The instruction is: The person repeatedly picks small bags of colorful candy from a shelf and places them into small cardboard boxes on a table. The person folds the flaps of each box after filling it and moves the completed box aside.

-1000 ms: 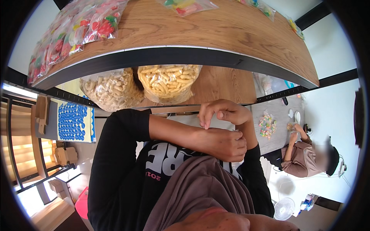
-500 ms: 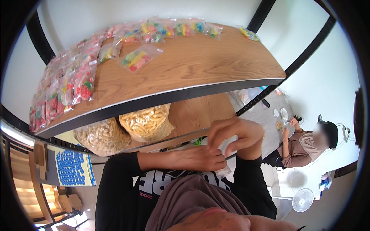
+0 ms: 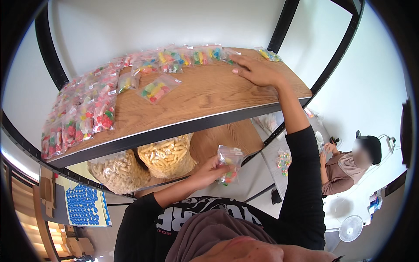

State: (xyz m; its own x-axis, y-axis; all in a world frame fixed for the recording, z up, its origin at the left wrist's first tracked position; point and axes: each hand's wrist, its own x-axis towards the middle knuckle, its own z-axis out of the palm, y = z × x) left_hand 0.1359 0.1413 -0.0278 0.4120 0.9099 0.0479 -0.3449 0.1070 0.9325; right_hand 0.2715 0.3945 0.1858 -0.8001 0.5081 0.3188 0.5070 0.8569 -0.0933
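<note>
My left hand (image 3: 209,171) holds a small clear bag of coloured candies (image 3: 230,163) at chest height, below the top shelf. My right hand (image 3: 257,71) lies flat on the wooden top shelf (image 3: 205,94), fingers spread, touching a clear candy bag (image 3: 230,55) at the back of the shelf. Another candy bag (image 3: 269,54) lies just right of that hand. A single candy bag (image 3: 157,89) rests alone near the shelf's middle.
Several rows of small candy bags (image 3: 83,113) cover the shelf's left and back. Two large bags of pale snacks (image 3: 144,163) sit on the lower shelf. Black frame posts (image 3: 283,24) stand at the back. A person (image 3: 349,163) sits at a table lower right, near a fan (image 3: 351,228).
My hands were together at my chest. Now my right hand has reached up onto the top shelf while my left stays low with a candy bag. The view has tilted upward.
</note>
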